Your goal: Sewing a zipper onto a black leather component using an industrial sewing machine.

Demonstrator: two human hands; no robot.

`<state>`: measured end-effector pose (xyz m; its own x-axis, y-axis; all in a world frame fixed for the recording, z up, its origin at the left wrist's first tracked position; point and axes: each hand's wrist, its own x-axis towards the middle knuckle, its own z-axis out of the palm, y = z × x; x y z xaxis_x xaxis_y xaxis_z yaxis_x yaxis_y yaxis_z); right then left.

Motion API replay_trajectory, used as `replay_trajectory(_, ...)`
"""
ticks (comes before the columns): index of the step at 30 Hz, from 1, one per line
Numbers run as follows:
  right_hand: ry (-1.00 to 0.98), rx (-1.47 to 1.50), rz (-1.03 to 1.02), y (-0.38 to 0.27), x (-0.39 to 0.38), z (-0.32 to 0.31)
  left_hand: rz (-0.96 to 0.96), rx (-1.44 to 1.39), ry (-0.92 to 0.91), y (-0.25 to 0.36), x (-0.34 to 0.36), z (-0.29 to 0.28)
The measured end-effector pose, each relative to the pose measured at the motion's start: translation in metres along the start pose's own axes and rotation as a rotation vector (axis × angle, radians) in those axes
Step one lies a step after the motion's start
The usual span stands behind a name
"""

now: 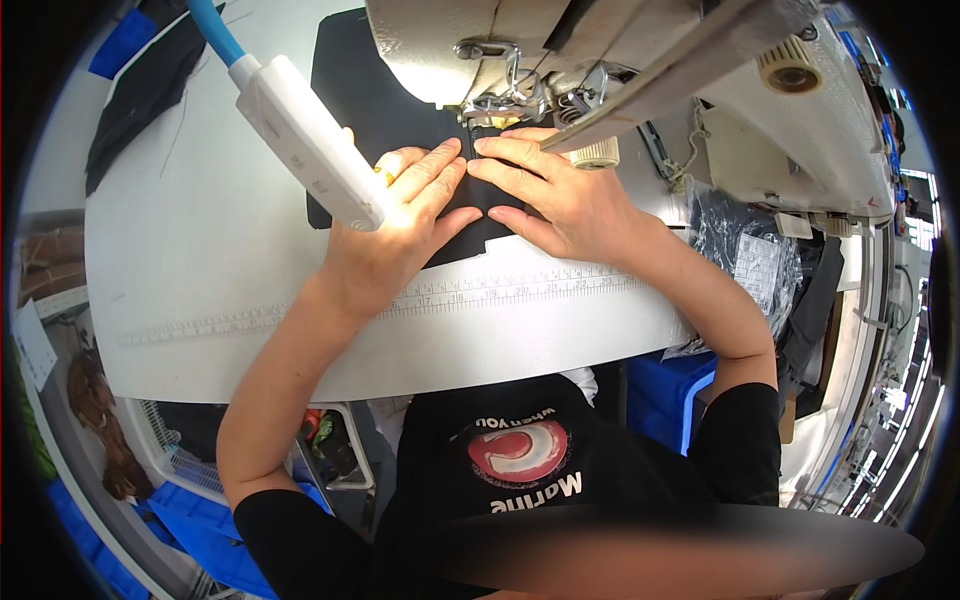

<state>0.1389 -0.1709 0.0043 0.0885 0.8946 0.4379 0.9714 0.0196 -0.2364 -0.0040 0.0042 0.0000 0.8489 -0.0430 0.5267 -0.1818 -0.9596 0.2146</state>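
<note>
Black fabric (355, 75) lies flat on the white sewing table (210, 265), its far part running beneath the head of a sewing machine (430, 40). My left hand (395, 220) presses on the fabric with fingers stretched out, a yellow ring-like band on one finger. Opposite it, my right hand (570, 205) rests on the same fabric, fingers extended and thumb pointing at the left thumb. Both sets of fingertips meet close to a seam line just in front of the presser foot (488, 115). The needle's exact position is hard to make out.
A white lamp (310, 145) on a blue flexible neck hangs over my left hand. Ruler markings (480, 297) cross the table near its front edge. Another black piece (140, 105) lies far left. Plastic-wrapped material (740, 260) sits at right, above a blue bin (665, 395).
</note>
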Motion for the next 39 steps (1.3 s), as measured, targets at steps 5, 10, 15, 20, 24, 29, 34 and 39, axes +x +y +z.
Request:
replay_trajectory(5,0.053,-0.006,-0.007,0.003,0.004,0.001,0.045,0.086,0.018,0.003,0.001,0.002)
replay_trajectory(10,0.123,-0.107,-0.046,0.0,0.002,0.006,-0.036,-0.003,-0.002,0.003,0.003,0.0)
replay_trajectory(15,0.102,-0.097,-0.015,0.006,-0.007,0.012,-0.029,0.0,-0.006,-0.001,0.008,0.002)
replay_trajectory(20,0.162,-0.085,-0.004,0.007,0.002,0.012,0.001,0.011,0.038,-0.005,0.012,0.005)
replay_trajectory(24,0.164,0.026,0.035,0.0,0.015,-0.01,-0.006,0.015,0.045,-0.008,0.017,0.006)
replay_trajectory(29,-0.1,1.031,0.927,0.007,0.017,-0.032,-0.035,-0.001,0.031,-0.006,0.019,0.007)
replay_trajectory(34,0.076,1.614,0.946,0.032,0.013,-0.024,-0.029,0.038,0.058,-0.005,0.016,0.007)
replay_trajectory(39,0.055,1.544,0.938,0.03,0.016,-0.023,-0.016,0.089,0.05,-0.004,0.016,0.008)
